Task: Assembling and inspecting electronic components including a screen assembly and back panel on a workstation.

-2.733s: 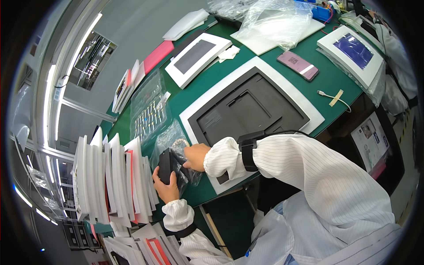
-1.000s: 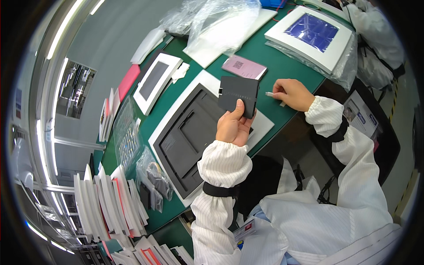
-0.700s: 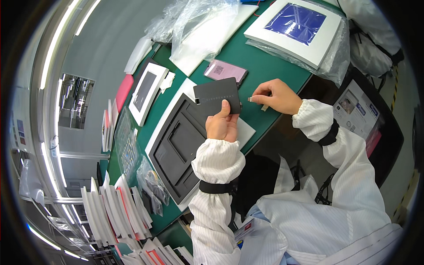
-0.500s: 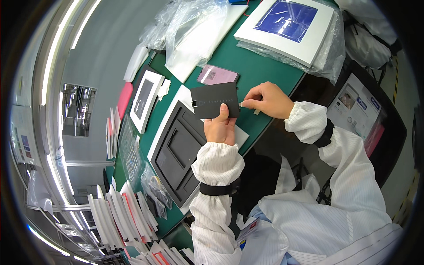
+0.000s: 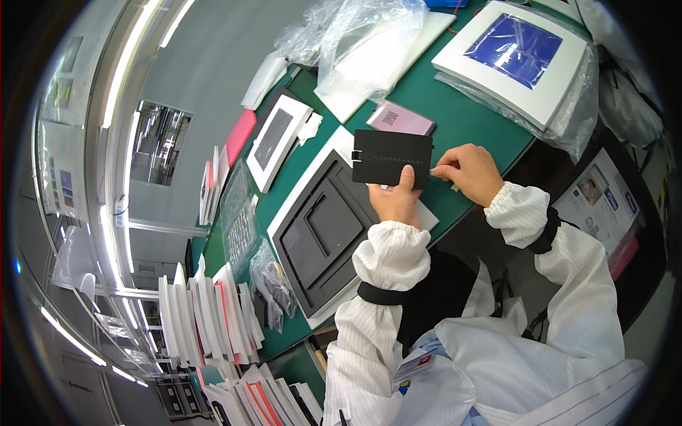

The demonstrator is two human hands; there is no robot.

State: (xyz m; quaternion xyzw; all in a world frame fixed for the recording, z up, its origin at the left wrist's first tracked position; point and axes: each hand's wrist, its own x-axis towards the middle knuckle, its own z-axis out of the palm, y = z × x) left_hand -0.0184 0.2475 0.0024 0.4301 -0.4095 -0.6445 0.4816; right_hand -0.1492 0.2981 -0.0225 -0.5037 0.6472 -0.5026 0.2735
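Card: a flat black rectangular card [image 5: 392, 157] is held up above the green desk [image 5: 465, 117], over the upper right corner of the white-framed black moulded tray [image 5: 323, 231].
Left hand: the left hand [image 5: 396, 200] grips the card's lower edge, thumb pressed on its face and fingers behind.
Right hand: the right hand [image 5: 469, 172] sits at the card's right edge, fingertips pinched together on something small and pale; what it is cannot be told.
Behind the card: a pink rectangular slip [image 5: 400, 118] lies on the desk just past the card's top edge.
Further out: a white-framed panel with a blue face [image 5: 513, 58], in clear wrap, lies up and right of the card; a crumpled clear plastic bag [image 5: 362, 42] lies above it.
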